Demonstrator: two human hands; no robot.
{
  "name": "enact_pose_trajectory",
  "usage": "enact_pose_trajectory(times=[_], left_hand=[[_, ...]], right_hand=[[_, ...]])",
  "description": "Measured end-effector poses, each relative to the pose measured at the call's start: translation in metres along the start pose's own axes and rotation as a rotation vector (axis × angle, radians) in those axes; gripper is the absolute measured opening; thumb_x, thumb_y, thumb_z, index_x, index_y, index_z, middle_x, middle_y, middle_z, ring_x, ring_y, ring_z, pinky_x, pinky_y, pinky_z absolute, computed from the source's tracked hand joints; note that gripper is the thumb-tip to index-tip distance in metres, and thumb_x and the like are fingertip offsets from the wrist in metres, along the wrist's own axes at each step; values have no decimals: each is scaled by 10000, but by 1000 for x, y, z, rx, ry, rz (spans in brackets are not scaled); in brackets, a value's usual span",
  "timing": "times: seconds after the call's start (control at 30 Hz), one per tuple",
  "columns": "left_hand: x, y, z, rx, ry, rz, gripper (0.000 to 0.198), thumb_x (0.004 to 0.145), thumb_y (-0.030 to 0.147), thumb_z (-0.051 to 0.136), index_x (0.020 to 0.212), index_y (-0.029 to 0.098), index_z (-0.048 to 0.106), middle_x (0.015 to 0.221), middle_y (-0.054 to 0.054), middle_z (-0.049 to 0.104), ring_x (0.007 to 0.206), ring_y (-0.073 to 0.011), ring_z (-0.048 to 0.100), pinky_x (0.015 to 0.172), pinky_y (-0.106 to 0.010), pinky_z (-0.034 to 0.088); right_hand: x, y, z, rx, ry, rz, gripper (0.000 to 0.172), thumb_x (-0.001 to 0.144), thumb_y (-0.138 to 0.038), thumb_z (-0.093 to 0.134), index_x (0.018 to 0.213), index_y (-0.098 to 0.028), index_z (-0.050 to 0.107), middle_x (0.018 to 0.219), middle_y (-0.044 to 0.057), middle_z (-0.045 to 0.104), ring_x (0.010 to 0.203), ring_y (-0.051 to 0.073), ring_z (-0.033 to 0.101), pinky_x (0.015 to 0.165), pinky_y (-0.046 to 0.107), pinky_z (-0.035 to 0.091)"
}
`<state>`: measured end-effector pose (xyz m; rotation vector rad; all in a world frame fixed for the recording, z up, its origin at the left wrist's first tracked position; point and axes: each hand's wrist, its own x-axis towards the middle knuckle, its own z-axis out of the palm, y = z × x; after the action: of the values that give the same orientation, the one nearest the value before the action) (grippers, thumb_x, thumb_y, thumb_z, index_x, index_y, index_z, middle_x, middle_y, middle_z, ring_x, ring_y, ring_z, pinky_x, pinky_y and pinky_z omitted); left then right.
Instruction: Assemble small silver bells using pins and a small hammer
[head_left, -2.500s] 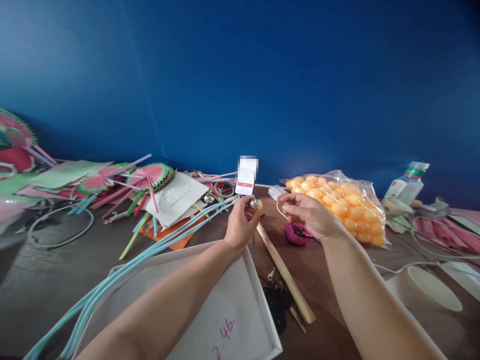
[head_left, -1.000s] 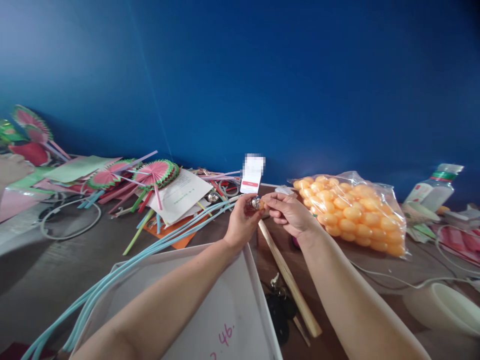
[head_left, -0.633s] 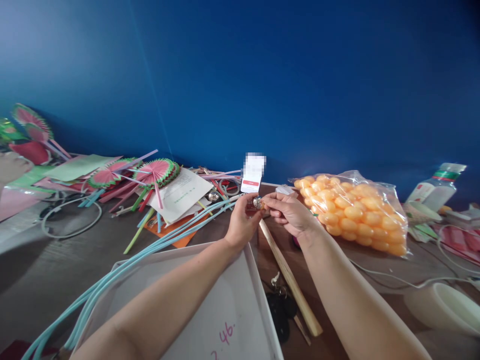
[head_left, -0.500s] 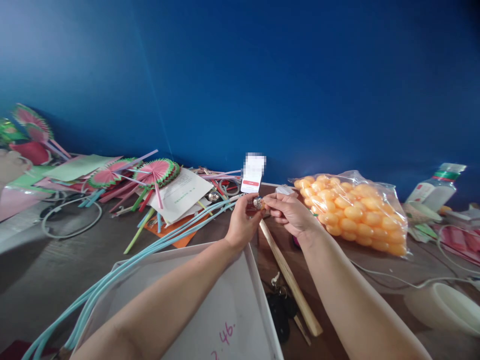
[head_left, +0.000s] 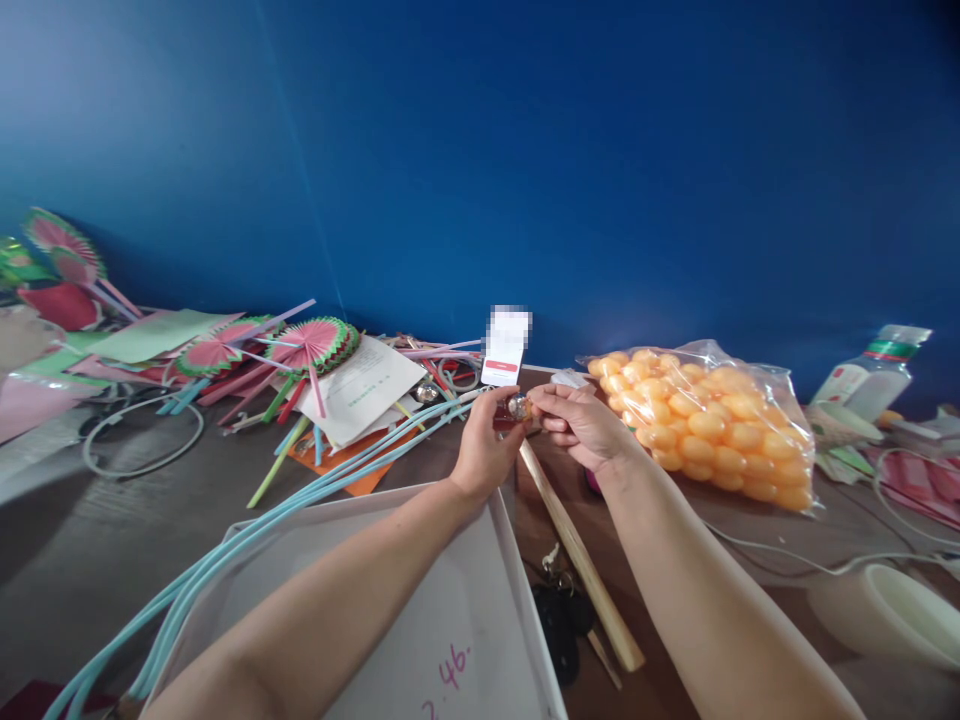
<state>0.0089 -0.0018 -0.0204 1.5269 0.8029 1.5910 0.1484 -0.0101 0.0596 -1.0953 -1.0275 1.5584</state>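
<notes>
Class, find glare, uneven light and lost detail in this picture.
Head view: glare streaks the plastic bag; the blue wall pales at upper left, darkens rightward; pixel blocks cover part of the phone; the silver ball in the left hand shows little detail.

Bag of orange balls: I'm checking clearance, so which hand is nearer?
Right: the right hand is just left of the bag; the left hand is farther left.

The left arm [head_left: 330, 600] and the right arm [head_left: 690, 570] are bare as far as they show. Both are smooth, wide low down and thinner by the bare left hand [head_left: 481, 445] and right hand [head_left: 589, 428].
</notes>
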Motion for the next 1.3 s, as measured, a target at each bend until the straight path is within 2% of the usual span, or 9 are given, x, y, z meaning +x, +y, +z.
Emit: enact_pose_trajectory(times=[0.4,0.67,1.03,1.3], left_hand=[[-1,2,-2,90,4,79,428,782,164,654,1193,240,559,1132,-73,560,940,-166,596,818,-326,534],[-1,4,-1,71,7,27,426,787,171,656,1196,222,545,1127,-82,560,939,-168,608,837,-336,529],[-2,7,-1,87,15,82,415,801,180,646,1199,234,543,1130,-80,554,940,-167,590,800,-315,533],[-3,7,-1,117,41,139,397,818,199,638,1201,239,539,1118,-75,547,946,-170,576,810,-319,526]], right_hand=[[-4,-4,5,-87,41,-13,343,581,-354,843,772,-156,638,666,-20,569,450,6,342,356,125,108],[-4,-5,2,-32,0,8,338,581,-331,850,772,-159,630,681,-30,557,463,-1,325,375,121,104],[-3,-5,-5,-17,-44,22,286,631,-306,827,794,-164,640,743,-17,563,487,9,348,377,134,108],[-7,-11,-10,-29,-76,21,295,609,-286,842,789,-160,647,742,-6,590,504,18,364,378,151,117]])
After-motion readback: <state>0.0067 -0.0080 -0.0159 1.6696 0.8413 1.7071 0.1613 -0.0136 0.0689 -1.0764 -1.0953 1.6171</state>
